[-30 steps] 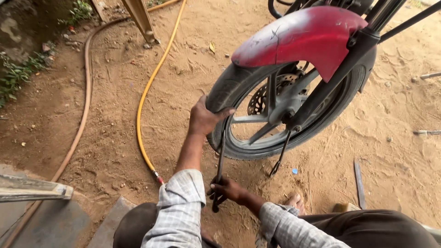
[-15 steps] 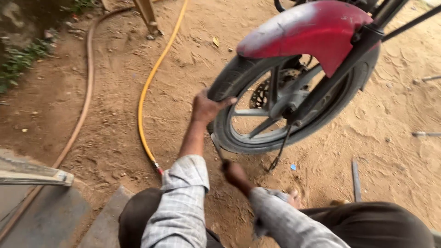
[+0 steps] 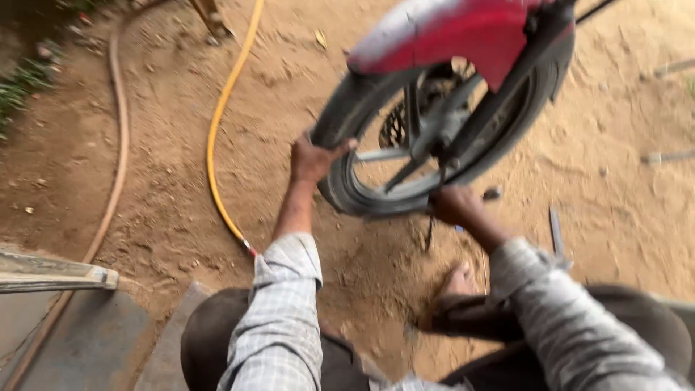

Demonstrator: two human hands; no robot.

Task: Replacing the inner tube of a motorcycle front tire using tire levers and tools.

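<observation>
A motorcycle front wheel (image 3: 434,145) with a black tyre (image 3: 340,195) and a red mudguard (image 3: 463,32) stands on sandy ground. My left hand (image 3: 313,159) grips the tyre's near left edge. Lower right, my right hand (image 3: 455,205) is a closed fist at the bottom of the rim. It holds a dark metal tool (image 3: 492,193), whose lower end hangs below the fist. The picture is blurred, so the tool's tip is unclear. Both arms wear grey checked sleeves.
A yellow hose (image 3: 217,123) and a brown hose (image 3: 119,145) snake over the sand at left. A flat metal bar (image 3: 556,230) lies right of the wheel. A concrete step (image 3: 79,340) with a metal edge is at bottom left. My sandalled foot (image 3: 456,282) rests below the wheel.
My right hand rose from low in front of the wheel to the tyre's bottom edge, carrying the dark tool. The left hand stayed on the tyre. The view shifted nearer.
</observation>
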